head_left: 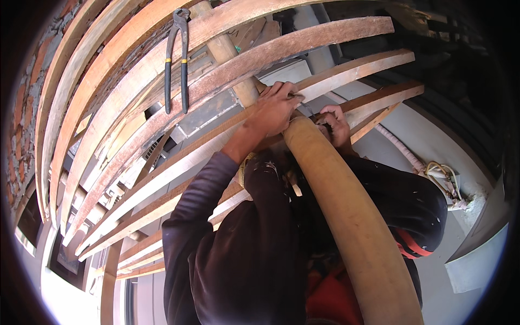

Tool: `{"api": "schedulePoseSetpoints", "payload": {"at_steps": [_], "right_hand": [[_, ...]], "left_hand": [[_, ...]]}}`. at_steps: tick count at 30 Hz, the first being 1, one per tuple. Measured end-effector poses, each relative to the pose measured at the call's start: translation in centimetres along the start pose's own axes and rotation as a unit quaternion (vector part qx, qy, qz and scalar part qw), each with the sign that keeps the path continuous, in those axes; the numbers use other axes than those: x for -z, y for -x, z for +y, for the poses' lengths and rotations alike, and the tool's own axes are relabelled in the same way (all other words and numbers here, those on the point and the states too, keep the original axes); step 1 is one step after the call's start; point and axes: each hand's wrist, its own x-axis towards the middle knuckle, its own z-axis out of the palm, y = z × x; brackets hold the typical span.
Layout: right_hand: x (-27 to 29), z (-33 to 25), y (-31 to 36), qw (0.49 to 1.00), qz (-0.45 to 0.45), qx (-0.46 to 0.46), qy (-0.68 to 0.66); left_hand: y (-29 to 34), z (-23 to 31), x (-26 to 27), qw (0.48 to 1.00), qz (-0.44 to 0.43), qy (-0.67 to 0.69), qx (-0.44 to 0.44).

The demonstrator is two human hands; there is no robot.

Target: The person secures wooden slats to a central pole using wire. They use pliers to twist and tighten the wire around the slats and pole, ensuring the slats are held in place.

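Note:
My left hand [273,108] rests over a wooden batten near the middle of the lattice, its fingers bent and pressed together. What they grip is too small to make out. Close by on the right, my right hand [337,125] has curled fingers around something hidden. A thin greyish piece [305,109] shows between the two hands. The end of a thick tan round pole [346,211] reaches up to just below them from the lower edge. A pair of end-cutting pincers [177,62] with black, yellow-banded handles lies across the battens at upper left.
Several long wooden battens [135,127] run side by side across the left and top, over a round wooden crosspiece [246,92]. A brick wall [27,108] stands at far left. Wrapped pipe and looped cable [441,176] are at right. My dark-clothed knee [417,200] is below.

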Motion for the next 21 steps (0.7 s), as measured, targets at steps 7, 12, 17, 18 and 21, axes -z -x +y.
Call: {"api": "schedulePoseSetpoints", "payload": {"at_steps": [7, 12, 17, 18, 21], "right_hand": [[-0.2, 1.0, 0.2, 1.000, 0.006, 0.026, 0.007], [-0.2, 0.9, 0.2, 0.998, 0.023, 0.062, 0.013], [-0.2, 0.8, -0.3, 0.998, 0.043, 0.026, -0.033], [0.0, 1.1, -0.1, 0.999, 0.038, 0.026, -0.025], [0.3, 1.3, 0.1, 0.999, 0.023, 0.033, -0.030]], "left_hand": [[6.9, 4.6, 8.9, 0.897, -0.394, 0.153, 0.129], [5.7, 5.4, 7.6, 0.755, -0.568, 0.199, 0.260], [11.9, 4.7, -8.1, 0.903, -0.206, 0.288, 0.244], [10.5, 5.3, -8.1, 0.818, -0.186, 0.430, 0.334], [7.3, 6.7, -6.4, 0.588, -0.100, 0.642, 0.481]]}}
